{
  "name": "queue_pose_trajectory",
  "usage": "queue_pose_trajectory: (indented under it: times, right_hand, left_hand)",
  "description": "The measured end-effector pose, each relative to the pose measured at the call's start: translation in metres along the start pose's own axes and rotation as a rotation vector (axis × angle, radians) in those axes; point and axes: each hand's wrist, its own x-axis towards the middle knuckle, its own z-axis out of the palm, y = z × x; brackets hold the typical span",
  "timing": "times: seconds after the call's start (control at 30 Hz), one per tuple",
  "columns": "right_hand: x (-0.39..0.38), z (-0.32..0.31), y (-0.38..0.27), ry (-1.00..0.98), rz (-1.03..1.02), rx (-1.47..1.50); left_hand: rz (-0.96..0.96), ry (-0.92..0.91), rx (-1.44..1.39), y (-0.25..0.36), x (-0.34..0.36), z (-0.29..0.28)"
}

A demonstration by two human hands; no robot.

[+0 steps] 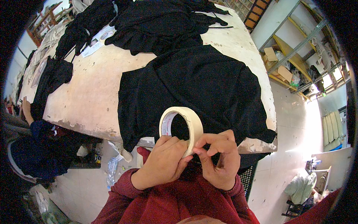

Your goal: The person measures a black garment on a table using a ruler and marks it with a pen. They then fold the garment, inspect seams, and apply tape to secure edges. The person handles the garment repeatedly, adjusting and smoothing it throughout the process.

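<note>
One roll of tape (181,126) is held upright just in front of the near edge of the bench (93,93), above the hem of the one large black cloth (194,86) spread there. The left hand (164,162) is curled around the roll's lower left side; the right hand (218,158) pinches its lower right rim with thumb and forefinger. Two hands, both gripping the same roll. Left of the cloth the bench top is bare wood out to its worn edge. Farther back on the bench lies a heap of more black garments (149,18), with a second tape roll (107,34) beside it. Off the bench's left edge another person (33,145) sits close.
</note>
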Motion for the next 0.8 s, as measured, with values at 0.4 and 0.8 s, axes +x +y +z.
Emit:
queue_pose_trajectory:
  times: [0.4, 0.8]
  right_hand:
    - [-0.019, 0.017, 0.012, 0.102, -0.189, -0.264]
    - [-0.027, 0.019, 0.013, 0.156, -0.197, -0.277]
  left_hand:
    - [-0.05, -0.022, -0.045, 0.008, 0.0, 0.005]
    - [-0.079, 0.038, -0.041, 0.006, -0.002, 0.007]
